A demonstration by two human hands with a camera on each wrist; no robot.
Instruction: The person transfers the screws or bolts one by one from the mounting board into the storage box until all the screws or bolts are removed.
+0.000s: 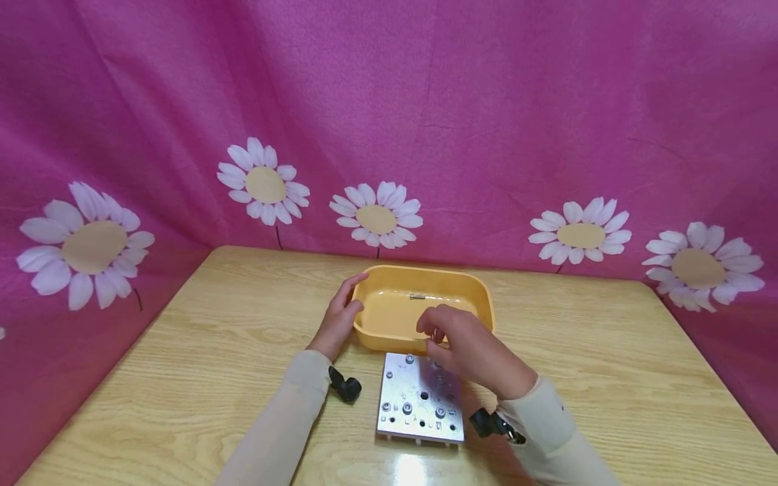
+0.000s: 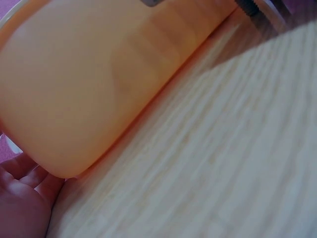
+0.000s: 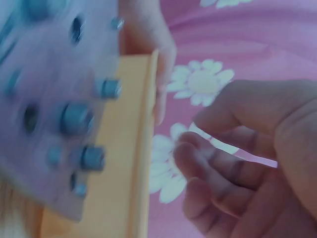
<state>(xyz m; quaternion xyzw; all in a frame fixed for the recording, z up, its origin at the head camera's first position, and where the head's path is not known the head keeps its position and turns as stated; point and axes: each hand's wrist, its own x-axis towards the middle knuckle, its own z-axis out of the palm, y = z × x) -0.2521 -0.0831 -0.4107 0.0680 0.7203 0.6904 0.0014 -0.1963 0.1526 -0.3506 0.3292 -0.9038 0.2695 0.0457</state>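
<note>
My left hand [image 1: 338,317] holds the left end of a yellow plastic tray [image 1: 389,343], its thumb at the rim and its fingers along the outer wall. In the left wrist view, those fingers [image 2: 37,178] lie against the tray's corner. A small metal screw [image 1: 417,297] lies inside near the back wall. Over the tray's front edge hovers my right hand [image 1: 471,347], fingers loosely bent. The right wrist view shows a gap between its thumb and fingertips [image 3: 190,153], with nothing held there. Below it sits a silver metal plate [image 1: 404,388] with several socket-head screws [image 1: 407,408] and holes.
The light wood table [image 1: 231,337] reaches back to a pink curtain [image 1: 462,121] printed with white daisies. Short feet show under the plate's front edge, and the plate lies close to the tray's front wall. A black wrist camera [image 1: 345,386] sits at the left cuff.
</note>
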